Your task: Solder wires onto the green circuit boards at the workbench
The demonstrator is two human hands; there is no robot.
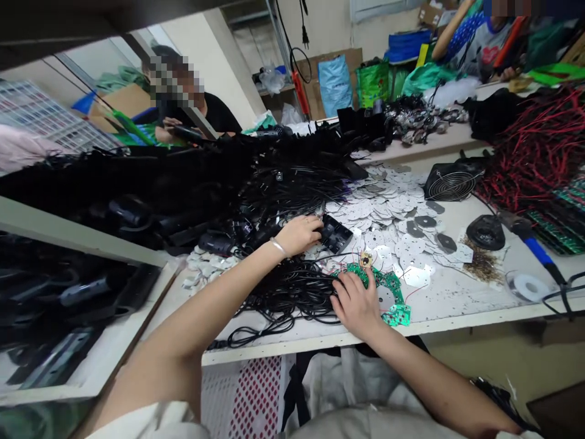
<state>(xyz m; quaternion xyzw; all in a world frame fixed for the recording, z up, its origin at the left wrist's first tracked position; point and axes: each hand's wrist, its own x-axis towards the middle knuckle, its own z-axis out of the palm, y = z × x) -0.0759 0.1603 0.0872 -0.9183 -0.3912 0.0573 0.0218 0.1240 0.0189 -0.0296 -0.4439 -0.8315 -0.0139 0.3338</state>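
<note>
Centrally, a black plastic casing is held by the left hand, with the fingers kept together and curled over it, so that its left end is hidden. Just below, a tangle of black cables and a green circuit board are touched by the right hand, whose fingers are spread apart and cover part of the board. Behind them, a pile of white metal discs is spread over the workbench. Farther right, a caged fan, a blue-handled soldering iron and red-and-black wires are seen. Beyond the cables, a seated co-worker is partly hidden by a dark bar.
</note>
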